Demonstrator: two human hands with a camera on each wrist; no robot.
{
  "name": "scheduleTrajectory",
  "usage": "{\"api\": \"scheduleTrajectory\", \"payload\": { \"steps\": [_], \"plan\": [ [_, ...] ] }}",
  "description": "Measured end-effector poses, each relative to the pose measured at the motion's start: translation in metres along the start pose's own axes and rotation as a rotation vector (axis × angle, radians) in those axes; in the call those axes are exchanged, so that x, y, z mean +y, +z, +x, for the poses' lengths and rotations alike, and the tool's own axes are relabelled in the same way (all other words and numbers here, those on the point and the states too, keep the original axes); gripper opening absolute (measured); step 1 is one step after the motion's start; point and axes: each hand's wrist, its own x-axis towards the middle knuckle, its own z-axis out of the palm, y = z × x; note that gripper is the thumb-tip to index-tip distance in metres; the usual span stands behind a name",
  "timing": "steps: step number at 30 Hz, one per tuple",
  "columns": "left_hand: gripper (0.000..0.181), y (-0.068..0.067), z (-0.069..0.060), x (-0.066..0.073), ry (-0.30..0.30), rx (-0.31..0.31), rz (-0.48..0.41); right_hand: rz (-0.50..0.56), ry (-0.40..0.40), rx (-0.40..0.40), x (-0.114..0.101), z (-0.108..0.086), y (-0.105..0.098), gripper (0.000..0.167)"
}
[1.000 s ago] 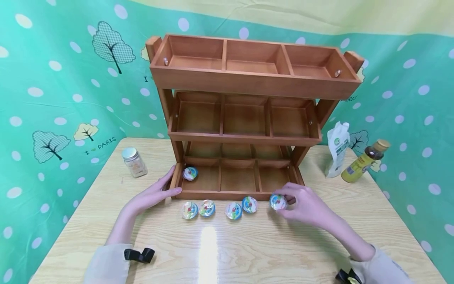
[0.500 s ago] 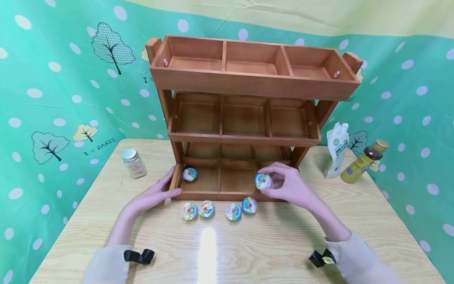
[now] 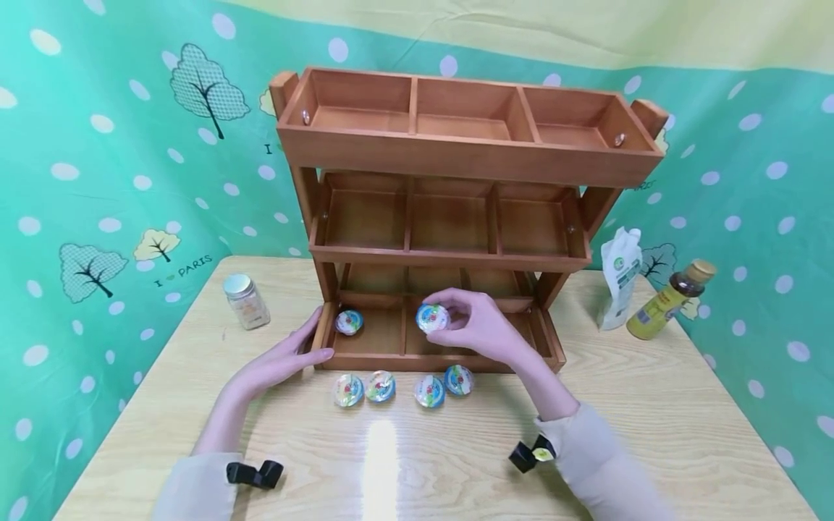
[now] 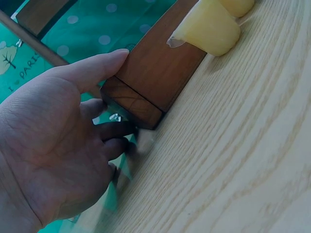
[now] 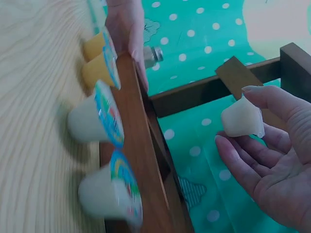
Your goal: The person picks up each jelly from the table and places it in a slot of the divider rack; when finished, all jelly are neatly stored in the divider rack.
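My right hand [image 3: 482, 325] pinches a jelly cup [image 3: 431, 318] between thumb and fingers, over the middle compartment of the wooden rack's [image 3: 365, 361] bottom tier. In the right wrist view, this held cup [image 5: 242, 118] has a whitish body. At the rack's lower left corner, my left hand [image 3: 280, 360] holds the tray end, thumb on the front and fingers along the side. Another jelly cup [image 3: 348, 322] sits in the bottom left compartment. Several more stand before the rack: yellow jelly cups [image 5: 99, 68] to the left, whitish jelly cups [image 5: 95, 119] to the right.
The rack's upper trays [image 3: 469, 165] overhang the bottom tier. A lidded jar [image 3: 247, 302] stands left on the table [image 3: 313, 470]. On the right are a white pouch [image 3: 619, 278] and a yellow-labelled bottle [image 3: 667, 300]. A patterned green cloth [image 3: 117, 188] hangs around.
My right hand has lifted the jelly cup from the table before the rack and carried it up and left, over the middle compartment. The left hand has stayed at the rack's corner.
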Motion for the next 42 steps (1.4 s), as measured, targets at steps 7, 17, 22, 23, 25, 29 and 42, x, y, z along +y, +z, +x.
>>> {"api": "scheduleTrajectory", "payload": {
  "steps": [7,17,22,23,25,29,42],
  "plan": [
    [0.092,-0.001,-0.002,-0.002,0.008,0.002,0.0,0.046,-0.018,-0.022,-0.003,0.024,0.022,0.046],
    [0.093,-0.001,-0.001,-0.001,-0.003,0.003,0.0,0.035,-0.002,-0.021,-0.005,0.046,0.047,0.047],
    [0.093,-0.001,-0.002,-0.001,-0.011,0.003,0.002,-0.058,0.024,-0.033,0.0,0.053,0.058,0.047],
    [0.093,-0.001,-0.002,-0.001,-0.013,0.0,0.004,-0.086,0.029,-0.037,0.001,0.054,0.06,0.046],
    [0.093,-0.001,-0.001,-0.001,-0.014,-0.003,0.006,-0.129,0.029,-0.045,0.005,0.057,0.064,0.045],
    [0.093,-0.001,0.0,-0.001,-0.015,-0.001,0.006,-0.199,0.009,-0.067,0.012,0.062,0.071,0.043],
    [0.092,0.0,0.0,0.0,0.019,0.011,0.036,-0.433,-0.031,-0.117,0.018,0.069,0.085,0.046]
  ]
}}
